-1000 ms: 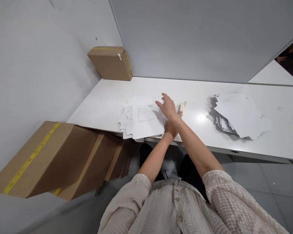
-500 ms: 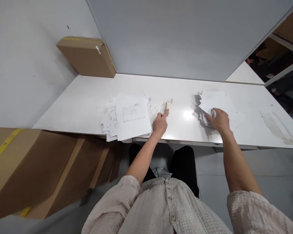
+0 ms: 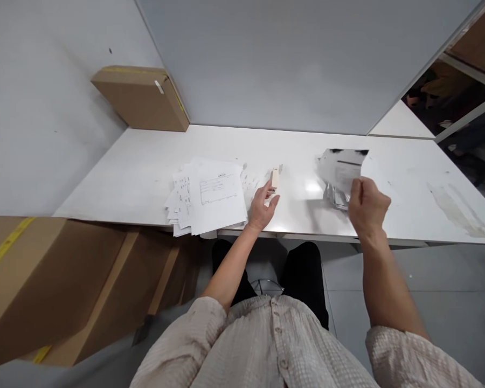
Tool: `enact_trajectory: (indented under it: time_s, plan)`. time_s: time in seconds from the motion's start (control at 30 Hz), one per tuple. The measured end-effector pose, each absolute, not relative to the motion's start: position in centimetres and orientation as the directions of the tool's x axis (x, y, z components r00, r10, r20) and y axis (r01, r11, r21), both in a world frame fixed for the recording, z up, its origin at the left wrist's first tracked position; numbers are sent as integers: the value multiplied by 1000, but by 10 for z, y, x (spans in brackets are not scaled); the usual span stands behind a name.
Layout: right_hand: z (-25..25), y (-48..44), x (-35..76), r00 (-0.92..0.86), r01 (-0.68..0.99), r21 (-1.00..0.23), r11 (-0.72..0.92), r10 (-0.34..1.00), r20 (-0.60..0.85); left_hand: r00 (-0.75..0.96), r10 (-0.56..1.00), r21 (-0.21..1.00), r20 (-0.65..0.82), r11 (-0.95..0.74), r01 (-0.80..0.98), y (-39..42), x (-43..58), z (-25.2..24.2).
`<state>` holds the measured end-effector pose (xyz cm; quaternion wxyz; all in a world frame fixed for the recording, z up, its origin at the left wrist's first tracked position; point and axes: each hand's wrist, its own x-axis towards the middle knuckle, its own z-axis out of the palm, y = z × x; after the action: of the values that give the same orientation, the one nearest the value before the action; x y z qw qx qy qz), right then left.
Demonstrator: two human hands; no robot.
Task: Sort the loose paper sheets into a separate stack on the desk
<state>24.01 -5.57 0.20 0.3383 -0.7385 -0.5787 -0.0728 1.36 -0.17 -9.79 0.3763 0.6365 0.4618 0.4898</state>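
Note:
My right hand (image 3: 368, 207) is closed on the near right corner of a printed paper sheet (image 3: 343, 164), which is raised and bent above a loose pile of papers (image 3: 337, 198). The sheet hides much of that pile. Beside a small cream stapler (image 3: 275, 178) on the white table, my left hand (image 3: 262, 207) has its thumb and fingers apart. Its fingertips come up to the stapler's near end; whether they touch cannot be made out. Left of this hand lies an uneven stack of printed papers (image 3: 219, 202), reaching over the table's front edge.
A flat cardboard box (image 3: 139, 99) leans in the back left corner of the white table (image 3: 291, 143). Large cardboard boxes (image 3: 60, 269) stand below the table at the left. A grey panel (image 3: 291, 64) rises behind, and shelves (image 3: 464, 99) show at the right.
My right hand has gripped a sheet and lifted it off the right pile. My left index finger has come off the stapler's top, and that hand has opened beside it.

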Motion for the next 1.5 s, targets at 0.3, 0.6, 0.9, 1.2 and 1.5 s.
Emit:
enact_trajectory:
  time_s: [0.3,0.6,0.9,1.2,1.5]
  plan:
    - [-12,-38,233,208,738,-675,-12,955,211,274,951,780,-145,280,-559,-16,13,-95]
    - [-50,14,301,476,865,-236,-442,872,111,288,947,790,-140,282,-544,-11,13,-102]
    - [16,-38,275,397,888,-426,-171,752,527,280,948,775,-148,287,-563,-13,13,-99]
    - [2,-69,232,517,222,-947,232,796,316,273,949,787,-160,289,-545,-10,13,-104]
    - [-70,-58,207,408,723,-689,-59,840,357,278,952,809,-131,264,-525,-11,15,-105]
